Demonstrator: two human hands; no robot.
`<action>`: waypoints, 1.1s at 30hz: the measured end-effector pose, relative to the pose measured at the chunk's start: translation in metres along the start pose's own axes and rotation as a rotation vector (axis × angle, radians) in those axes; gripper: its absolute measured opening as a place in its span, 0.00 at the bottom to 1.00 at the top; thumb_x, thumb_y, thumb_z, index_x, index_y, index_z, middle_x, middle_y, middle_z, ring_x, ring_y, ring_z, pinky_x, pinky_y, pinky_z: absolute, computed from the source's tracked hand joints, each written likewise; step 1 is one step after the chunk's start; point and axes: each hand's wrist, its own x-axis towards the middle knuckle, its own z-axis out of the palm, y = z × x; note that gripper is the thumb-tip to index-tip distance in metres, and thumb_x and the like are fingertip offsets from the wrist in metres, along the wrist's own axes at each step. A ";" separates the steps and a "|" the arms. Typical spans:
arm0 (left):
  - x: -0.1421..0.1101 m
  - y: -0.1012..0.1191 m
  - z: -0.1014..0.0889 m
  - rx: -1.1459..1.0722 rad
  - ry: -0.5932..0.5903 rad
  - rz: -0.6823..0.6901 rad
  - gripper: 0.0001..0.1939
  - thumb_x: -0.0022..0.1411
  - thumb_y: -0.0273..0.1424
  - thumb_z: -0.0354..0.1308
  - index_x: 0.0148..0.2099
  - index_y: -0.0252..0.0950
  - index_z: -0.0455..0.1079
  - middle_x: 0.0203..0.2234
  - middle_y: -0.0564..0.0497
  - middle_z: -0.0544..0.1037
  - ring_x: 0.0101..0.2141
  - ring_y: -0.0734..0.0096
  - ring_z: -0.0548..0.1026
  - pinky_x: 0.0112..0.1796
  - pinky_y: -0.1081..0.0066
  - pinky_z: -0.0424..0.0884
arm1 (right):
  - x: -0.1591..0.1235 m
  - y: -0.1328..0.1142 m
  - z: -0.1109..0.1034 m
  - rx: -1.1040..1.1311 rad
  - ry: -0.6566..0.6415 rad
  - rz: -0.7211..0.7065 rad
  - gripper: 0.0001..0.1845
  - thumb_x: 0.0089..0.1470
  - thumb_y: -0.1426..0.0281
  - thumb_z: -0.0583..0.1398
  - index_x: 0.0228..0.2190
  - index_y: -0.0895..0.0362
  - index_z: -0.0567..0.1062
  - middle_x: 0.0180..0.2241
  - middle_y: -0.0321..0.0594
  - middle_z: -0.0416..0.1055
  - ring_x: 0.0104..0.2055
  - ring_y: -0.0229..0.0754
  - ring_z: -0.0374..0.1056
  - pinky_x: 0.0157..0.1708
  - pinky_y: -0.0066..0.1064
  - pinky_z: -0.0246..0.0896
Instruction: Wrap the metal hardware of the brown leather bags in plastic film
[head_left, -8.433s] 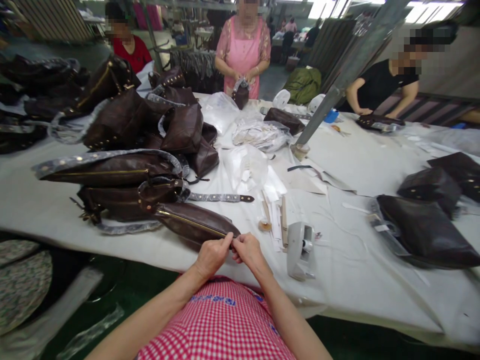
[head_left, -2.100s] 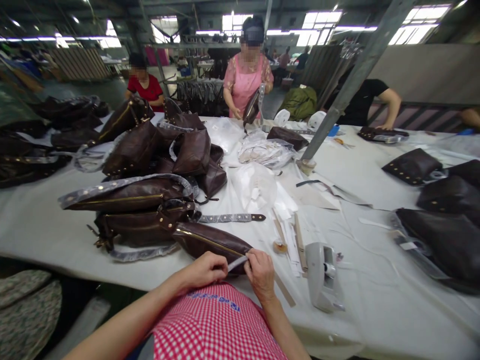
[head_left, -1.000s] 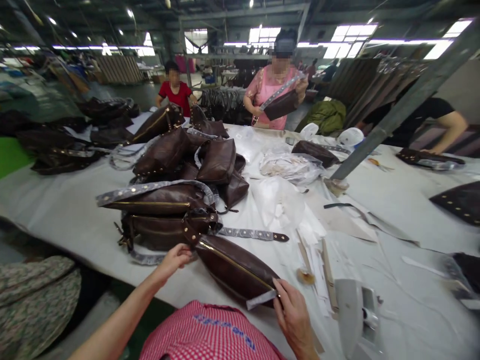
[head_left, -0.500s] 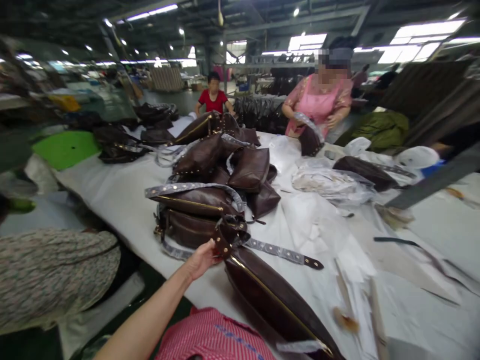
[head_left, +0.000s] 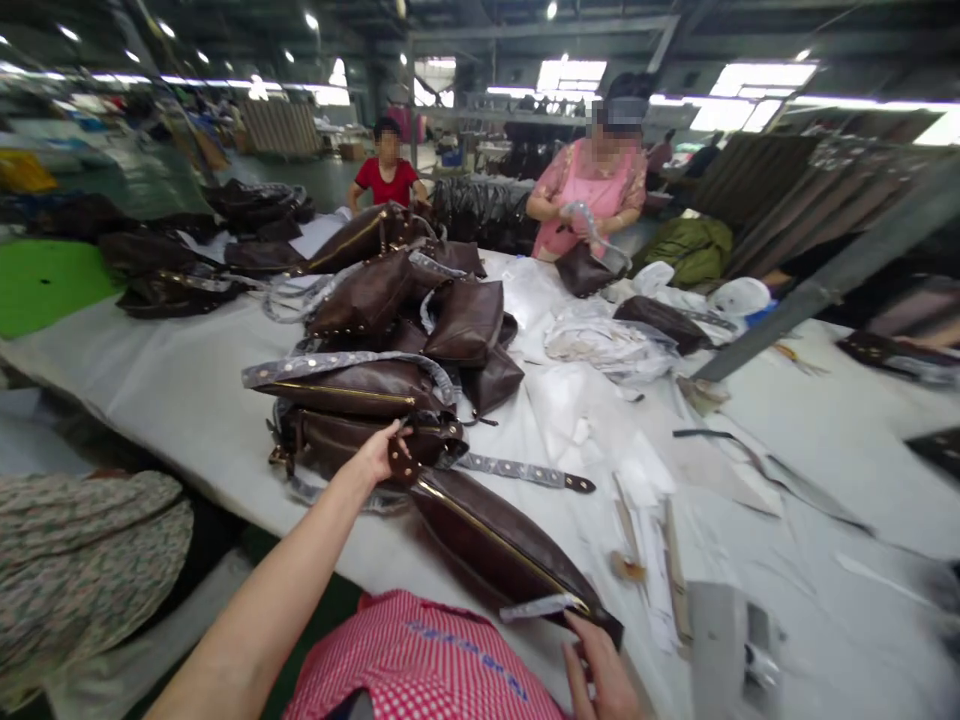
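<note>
A long dark brown leather handbag [head_left: 517, 555] with a gold zipper lies slantwise on the table in front of me. My left hand [head_left: 382, 455] is closed on the studded leather tab at its far end. At the near end my right hand [head_left: 600, 670] has its fingers apart, the fingertips at the bag's edge beside a plastic-wrapped strip [head_left: 536, 607]. A wrapped, studded strap [head_left: 525, 470] stretches to the right beyond the bag. Right behind my left hand is another brown handbag [head_left: 330, 440], with one more stacked against it.
Several brown handbags [head_left: 465, 320] are piled mid-table. A co-worker in pink [head_left: 585, 190] handles a bag across the table; a person in red [head_left: 386, 180] is farther back. A grey metal post [head_left: 817, 290] slants at right. Plastic wrap [head_left: 600, 340] and scissors [head_left: 799, 358] lie there.
My right hand has come into view at the bag's near end. The view has shifted right, so the table things appear farther left. My left hand keeps its hold on the tab.
</note>
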 end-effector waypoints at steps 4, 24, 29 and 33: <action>-0.016 -0.024 0.006 0.111 -0.183 0.118 0.10 0.63 0.34 0.55 0.40 0.34 0.71 0.12 0.58 0.65 0.17 0.77 0.67 0.26 0.75 0.67 | 0.000 -0.022 -0.007 -0.003 -0.048 0.116 0.12 0.61 0.66 0.53 0.41 0.55 0.73 0.39 0.47 0.72 0.38 0.46 0.71 0.37 0.35 0.70; -0.124 -0.066 0.033 1.502 -0.835 0.734 0.12 0.66 0.36 0.51 0.38 0.39 0.75 0.35 0.50 0.76 0.38 0.66 0.71 0.43 0.72 0.64 | 0.133 -0.124 0.036 1.287 -0.602 0.809 0.25 0.48 0.51 0.64 0.38 0.60 0.76 0.32 0.44 0.77 0.33 0.43 0.73 0.34 0.34 0.67; -0.103 -0.045 -0.005 1.454 -0.310 0.883 0.21 0.62 0.39 0.54 0.56 0.41 0.68 0.50 0.45 0.73 0.50 0.59 0.69 0.52 0.64 0.64 | 0.157 -0.143 0.054 1.335 -0.630 0.742 0.19 0.43 0.61 0.69 0.36 0.59 0.76 0.24 0.37 0.74 0.24 0.35 0.68 0.27 0.27 0.64; -0.056 -0.051 -0.038 1.729 0.203 1.024 0.38 0.56 0.36 0.61 0.66 0.41 0.53 0.63 0.37 0.57 0.62 0.47 0.55 0.59 0.46 0.51 | 0.156 -0.153 0.033 1.264 -0.757 0.400 0.17 0.49 0.59 0.66 0.36 0.58 0.76 0.25 0.38 0.75 0.26 0.37 0.69 0.29 0.28 0.64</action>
